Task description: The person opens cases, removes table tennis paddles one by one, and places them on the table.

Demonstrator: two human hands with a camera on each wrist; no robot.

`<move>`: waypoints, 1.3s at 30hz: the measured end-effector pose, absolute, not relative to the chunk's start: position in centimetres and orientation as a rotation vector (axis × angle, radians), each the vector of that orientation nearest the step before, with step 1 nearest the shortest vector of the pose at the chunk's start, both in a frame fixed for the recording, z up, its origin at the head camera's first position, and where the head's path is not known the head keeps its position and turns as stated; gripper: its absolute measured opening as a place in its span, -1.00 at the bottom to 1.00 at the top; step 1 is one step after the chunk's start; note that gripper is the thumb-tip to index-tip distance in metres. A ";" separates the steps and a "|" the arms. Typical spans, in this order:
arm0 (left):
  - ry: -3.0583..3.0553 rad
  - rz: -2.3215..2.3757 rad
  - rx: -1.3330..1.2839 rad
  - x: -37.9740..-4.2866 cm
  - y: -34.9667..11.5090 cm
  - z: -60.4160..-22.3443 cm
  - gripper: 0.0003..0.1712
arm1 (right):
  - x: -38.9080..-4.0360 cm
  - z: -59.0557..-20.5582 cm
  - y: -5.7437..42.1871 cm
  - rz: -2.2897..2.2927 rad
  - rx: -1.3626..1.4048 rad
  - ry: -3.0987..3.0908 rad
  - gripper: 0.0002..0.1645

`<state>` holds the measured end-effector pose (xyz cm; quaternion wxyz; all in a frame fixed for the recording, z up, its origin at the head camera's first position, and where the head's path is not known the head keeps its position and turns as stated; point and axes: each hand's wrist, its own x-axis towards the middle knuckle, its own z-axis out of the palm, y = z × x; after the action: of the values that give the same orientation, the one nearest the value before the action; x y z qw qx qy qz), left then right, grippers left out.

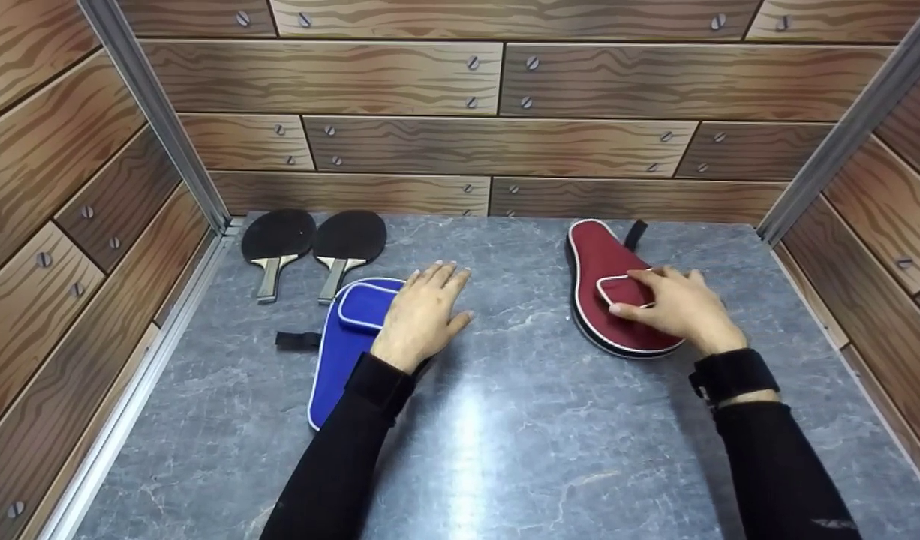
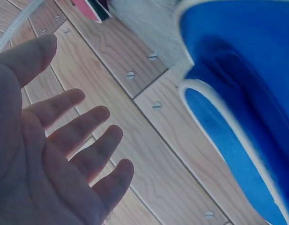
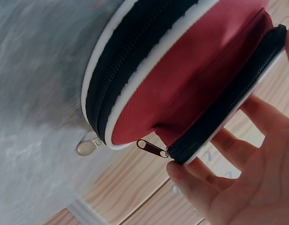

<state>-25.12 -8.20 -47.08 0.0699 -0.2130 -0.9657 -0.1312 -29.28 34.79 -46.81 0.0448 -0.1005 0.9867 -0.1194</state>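
A blue table tennis paddle case (image 1: 336,356) with white piping and a small front pocket lies at left. Above its right side my left hand (image 1: 421,315) hovers, fingers loosely extended and holding nothing; part of the case is hidden beneath it. In the left wrist view a gap shows between the left palm (image 2: 46,140) and the blue pocket (image 2: 228,136). At right lies a red paddle case (image 1: 602,259). My right hand (image 1: 677,304) grips its raised front pocket (image 1: 617,291) between thumb and fingers. The right wrist view shows the pocket's black zipper (image 3: 228,96) and metal pull (image 3: 151,148).
Two black table tennis paddles (image 1: 278,234) (image 1: 350,236) lie side by side at the back left. A black strap (image 1: 298,340) sticks out from the blue case, another strap (image 1: 635,235) from the red one. Wood-patterned walls (image 1: 490,142) enclose the grey tabletop (image 1: 520,450).
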 end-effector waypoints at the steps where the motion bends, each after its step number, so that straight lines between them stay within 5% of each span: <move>1: -2.898 -0.405 -0.651 -25.1 -8.0 -47.0 -0.18 | -29.3 -46.8 34.5 -0.365 -0.327 3.016 0.16; 9: -2.858 -0.423 -0.745 -24.9 -5.4 -46.0 -0.18 | -29.2 -46.9 32.6 -0.436 -0.569 3.002 -0.18; 21: -2.881 -0.534 -0.906 -26.1 0.1 -46.3 -0.19 | -29.2 -47.2 29.4 -0.519 -0.797 3.014 -0.37; 39: -2.882 -0.466 -0.940 -26.7 3.3 -49.4 -0.15 | -29.6 -48.6 27.5 -0.738 -0.861 2.969 -0.37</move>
<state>-26.72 3.31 -49.35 0.0371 -0.3064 -0.9390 -0.1519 -29.58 27.53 -48.63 -0.0184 -0.2710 0.9340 -0.2321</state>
